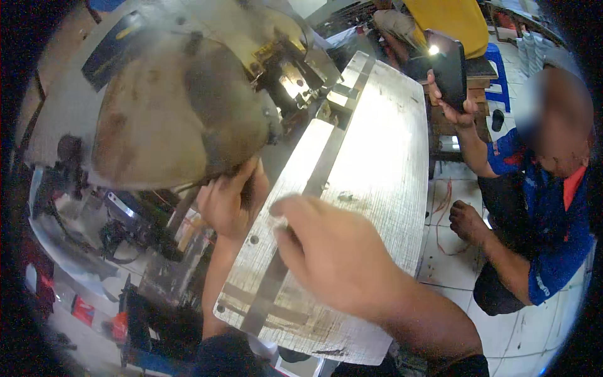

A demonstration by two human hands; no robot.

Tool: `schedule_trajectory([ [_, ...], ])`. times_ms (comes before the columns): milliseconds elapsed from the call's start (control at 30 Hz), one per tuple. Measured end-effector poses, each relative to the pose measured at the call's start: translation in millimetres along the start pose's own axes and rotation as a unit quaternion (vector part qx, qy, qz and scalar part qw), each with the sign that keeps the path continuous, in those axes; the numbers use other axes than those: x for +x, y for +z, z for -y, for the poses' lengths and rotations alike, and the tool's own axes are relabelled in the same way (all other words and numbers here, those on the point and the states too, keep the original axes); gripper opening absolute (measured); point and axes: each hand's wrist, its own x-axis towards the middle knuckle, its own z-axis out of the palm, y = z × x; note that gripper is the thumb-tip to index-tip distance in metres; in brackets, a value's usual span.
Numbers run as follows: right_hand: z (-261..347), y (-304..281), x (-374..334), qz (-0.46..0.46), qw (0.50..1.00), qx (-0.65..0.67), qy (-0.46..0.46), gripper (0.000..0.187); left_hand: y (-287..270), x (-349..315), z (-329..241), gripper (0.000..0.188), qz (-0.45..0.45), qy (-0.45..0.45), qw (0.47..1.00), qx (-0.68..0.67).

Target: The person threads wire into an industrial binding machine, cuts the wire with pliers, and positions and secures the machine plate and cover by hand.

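A large machine head with a rounded, worn brownish cover (147,119) fills the upper left. My left hand (229,201) reaches up to the lower edge of this cover, its fingers bent; what they grip is hidden. My right hand (336,248) is over a pale metal plate (383,163) with a dark strip running along it. Its thumb and forefinger are drawn together, slightly blurred, and anything between them is too small to name. Beyond the hands, a metal mechanism (295,81) shows at the plate's far left edge.
At the right, a co-worker in a dark blue shirt (534,213) holds up a phone (447,72) with its light on. Another person in yellow (449,25) is behind, near a blue stool (498,75). Thin reddish cord (447,207) lies on the tiled floor.
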Motion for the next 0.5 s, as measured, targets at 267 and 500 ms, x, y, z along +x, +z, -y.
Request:
schedule_trajectory([
  [267, -22.9, -6.7, -16.7, 0.011, 0.989, 0.014, -0.144, 0.034, -6.8, -0.5, -10.2, 0.015, 0.023, -0.050, 0.998, -0.033],
  [500, -17.6, -13.6, -20.0, 0.112, 0.988, 0.062, -0.086, 0.041, 0.2, -10.6, -8.3, 0.016, -0.046, -0.033, 0.995, -0.084],
])
